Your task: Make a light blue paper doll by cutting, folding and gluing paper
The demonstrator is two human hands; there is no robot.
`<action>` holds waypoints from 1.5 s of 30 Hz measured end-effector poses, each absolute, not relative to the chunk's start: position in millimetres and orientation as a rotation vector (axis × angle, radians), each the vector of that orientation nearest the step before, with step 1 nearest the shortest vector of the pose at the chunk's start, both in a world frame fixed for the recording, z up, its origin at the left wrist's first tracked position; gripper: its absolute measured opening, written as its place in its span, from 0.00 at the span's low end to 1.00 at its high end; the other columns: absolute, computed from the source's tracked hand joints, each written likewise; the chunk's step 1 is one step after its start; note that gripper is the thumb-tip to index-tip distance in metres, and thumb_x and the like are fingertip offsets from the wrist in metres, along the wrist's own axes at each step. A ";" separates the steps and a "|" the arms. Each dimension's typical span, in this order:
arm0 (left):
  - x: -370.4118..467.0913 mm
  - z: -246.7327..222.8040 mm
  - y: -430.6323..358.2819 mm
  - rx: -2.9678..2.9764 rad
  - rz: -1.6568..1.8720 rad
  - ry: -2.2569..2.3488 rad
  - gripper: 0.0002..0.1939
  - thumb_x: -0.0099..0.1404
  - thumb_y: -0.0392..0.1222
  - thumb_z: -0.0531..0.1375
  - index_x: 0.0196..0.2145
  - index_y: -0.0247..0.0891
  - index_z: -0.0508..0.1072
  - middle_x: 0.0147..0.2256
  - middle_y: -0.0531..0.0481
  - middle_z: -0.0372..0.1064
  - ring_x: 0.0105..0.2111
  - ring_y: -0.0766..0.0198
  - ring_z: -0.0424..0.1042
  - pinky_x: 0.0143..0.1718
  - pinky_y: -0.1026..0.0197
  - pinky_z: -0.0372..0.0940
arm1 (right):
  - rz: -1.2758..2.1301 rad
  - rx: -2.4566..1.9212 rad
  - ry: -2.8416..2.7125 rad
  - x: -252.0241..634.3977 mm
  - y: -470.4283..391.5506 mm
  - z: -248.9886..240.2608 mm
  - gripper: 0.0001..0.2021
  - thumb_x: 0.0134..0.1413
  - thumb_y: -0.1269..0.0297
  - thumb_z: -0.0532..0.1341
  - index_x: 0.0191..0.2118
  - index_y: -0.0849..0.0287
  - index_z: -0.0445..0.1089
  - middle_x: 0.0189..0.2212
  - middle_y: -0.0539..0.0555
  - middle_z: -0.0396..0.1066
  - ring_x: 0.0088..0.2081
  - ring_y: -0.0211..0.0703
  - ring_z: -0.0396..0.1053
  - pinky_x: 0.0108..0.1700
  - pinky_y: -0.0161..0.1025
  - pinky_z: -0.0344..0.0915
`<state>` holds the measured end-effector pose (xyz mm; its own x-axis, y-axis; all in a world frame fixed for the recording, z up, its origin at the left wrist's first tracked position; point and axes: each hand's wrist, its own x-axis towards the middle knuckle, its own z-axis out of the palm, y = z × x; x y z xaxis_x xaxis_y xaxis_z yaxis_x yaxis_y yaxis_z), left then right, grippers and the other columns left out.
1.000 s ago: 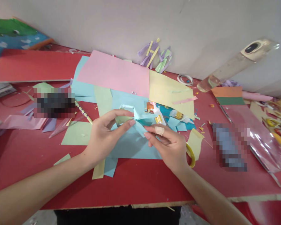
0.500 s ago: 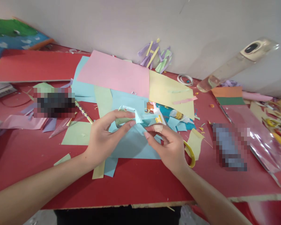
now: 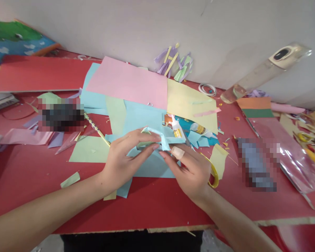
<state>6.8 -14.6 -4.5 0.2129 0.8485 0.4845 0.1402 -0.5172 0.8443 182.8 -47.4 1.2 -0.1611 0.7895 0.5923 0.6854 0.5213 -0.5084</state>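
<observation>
A small folded piece of light blue paper point(image 3: 165, 139) is held up near the middle of the view. My left hand point(image 3: 127, 159) pinches its left part between thumb and fingers. On the right side, my right hand point(image 3: 190, 168), with a bandage on one finger, has its fingertips pressed against the folded paper. Beneath both hands lies a blue sheet point(image 3: 153, 166). Two white glue bottles, one upright in view point(image 3: 176, 128) and one tilted point(image 3: 199, 129), lie just beyond my right hand. Yellow-handled scissors point(image 3: 214, 175) are partly hidden behind that hand.
Pink point(image 3: 131, 82) and yellow sheets point(image 3: 191, 101) lie at the back of the red table point(image 3: 147, 210). Paper figures point(image 3: 169, 61) and a clear bottle point(image 3: 254, 82) lean at the wall. A striped pencil point(image 3: 97, 129) lies left, a pink clear folder point(image 3: 286, 150) right.
Both hands have shifted slightly right with the folded blue paper. The paper has turned, and one strip now points right above my right hand's fingers.
</observation>
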 end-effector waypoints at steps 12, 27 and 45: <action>5.4 -4.2 -13.6 1.782 1.299 0.902 0.09 0.66 0.31 0.61 0.41 0.44 0.75 0.41 0.54 0.78 0.43 0.63 0.77 0.59 0.51 0.66 | 0.303 -1.247 -1.839 181.3 -45.1 0.1 0.05 0.57 0.72 0.63 0.34 0.55 0.75 0.28 0.52 0.77 0.25 0.38 0.72 0.26 0.35 0.67; 4.4 -3.4 -11.7 1.745 1.311 0.881 0.09 0.64 0.31 0.63 0.40 0.44 0.75 0.42 0.52 0.78 0.45 0.61 0.76 0.58 0.51 0.66 | 0.893 -1.351 -1.531 184.1 -44.3 -0.8 0.05 0.56 0.66 0.64 0.35 0.54 0.79 0.29 0.49 0.75 0.14 0.27 0.60 0.15 0.28 0.60; 0.3 -5.5 -7.2 1.630 1.385 0.907 0.07 0.63 0.34 0.64 0.38 0.44 0.76 0.39 0.51 0.78 0.43 0.58 0.76 0.52 0.51 0.69 | 1.475 -1.159 -1.038 191.1 -34.9 -8.9 0.05 0.54 0.65 0.68 0.38 0.53 0.80 0.10 0.40 0.58 0.15 0.27 0.55 0.29 0.33 0.69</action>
<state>0.3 -7.2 -5.5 0.1453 0.8963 0.4190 0.0255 -0.4268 0.9040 191.1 -34.9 -8.9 -0.0918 0.9816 -0.1671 -0.1739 -0.1811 -0.9680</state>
